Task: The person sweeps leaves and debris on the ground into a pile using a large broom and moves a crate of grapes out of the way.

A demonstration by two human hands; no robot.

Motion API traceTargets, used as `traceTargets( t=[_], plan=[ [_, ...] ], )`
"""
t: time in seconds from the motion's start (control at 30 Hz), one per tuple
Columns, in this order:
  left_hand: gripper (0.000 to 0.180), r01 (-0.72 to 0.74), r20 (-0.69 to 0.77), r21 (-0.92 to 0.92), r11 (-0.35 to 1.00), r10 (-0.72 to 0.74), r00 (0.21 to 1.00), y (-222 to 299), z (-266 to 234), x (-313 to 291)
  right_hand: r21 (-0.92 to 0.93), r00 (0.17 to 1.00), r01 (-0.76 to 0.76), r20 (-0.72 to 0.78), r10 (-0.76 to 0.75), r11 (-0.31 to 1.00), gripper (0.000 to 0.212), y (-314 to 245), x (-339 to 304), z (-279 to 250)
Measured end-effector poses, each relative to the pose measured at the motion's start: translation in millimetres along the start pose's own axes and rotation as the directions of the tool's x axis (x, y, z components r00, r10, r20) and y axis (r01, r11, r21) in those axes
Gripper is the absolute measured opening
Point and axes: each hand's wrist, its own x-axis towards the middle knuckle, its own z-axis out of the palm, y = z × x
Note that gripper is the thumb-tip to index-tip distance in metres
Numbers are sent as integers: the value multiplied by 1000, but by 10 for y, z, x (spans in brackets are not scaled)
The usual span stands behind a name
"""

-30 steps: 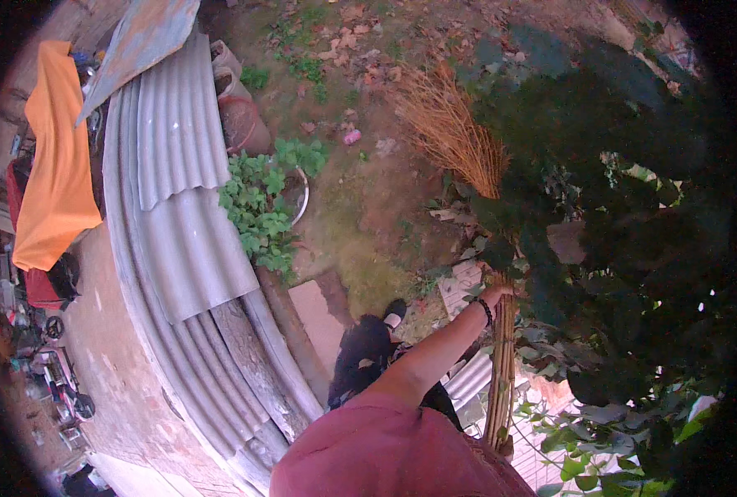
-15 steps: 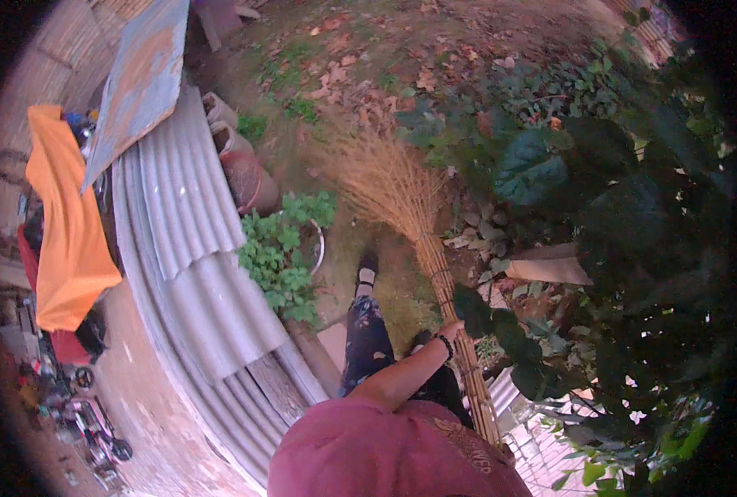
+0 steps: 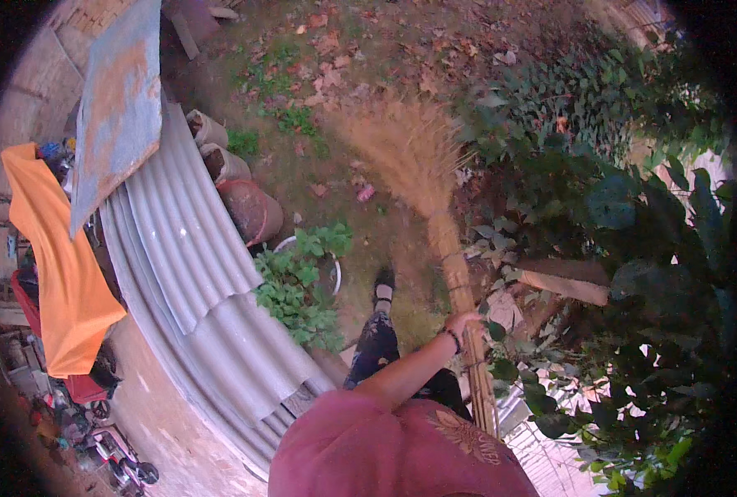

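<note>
My left hand [image 3: 465, 321] is wrapped round the tied stick handle of a long twig broom [image 3: 458, 286]. A dark beaded bracelet circles that wrist, and my forearm crosses my body from the left. The broom slants away from me, its broad fan of straw-coloured bristles [image 3: 422, 157] out over the ground and smeared by motion. Dark leaves hang close beside the gripping fingers. The lower end of the handle passes out of sight at my pink shirt [image 3: 385, 451]. My right hand does not show.
Corrugated sheets [image 3: 190, 257] lean along the left, near clay pots [image 3: 251, 207] and a leafy green plant [image 3: 302, 290]. An orange cloth [image 3: 62, 265] hangs farther left. Dense shrubs [image 3: 625, 240] crowd the right. Fallen leaves [image 3: 327, 74] cover the far ground, and a small pink scrap [image 3: 366, 192] lies nearer.
The view has shifted, so the surroundings sit lower. The broom's bristles have swung somewhat to the right, while my left hand keeps its grip. The pink scrap now shows beside the bristles.
</note>
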Motion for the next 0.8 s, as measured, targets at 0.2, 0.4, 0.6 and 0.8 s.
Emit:
traceTargets(
  t=[0.2,0.4,0.6,0.8],
  plan=[
    [21,14,93,-48,999,-9,996,353,-865,42,-211,995,68,91,-50,975,26,-169,145,-45],
    [25,145,89,94,985,-153,984,989,-192,601,-335,992,83,116,-46,939,26,-429,130,24],
    [24,135,202,226,965,-182,962,1277,1141,885,102,980,-89,-169,105,991,25,-624,306,384],
    [23,38,171,166,985,-67,983,1303,997,387,258,971,-35,-219,94,965,26,-324,155,495]
  ],
)
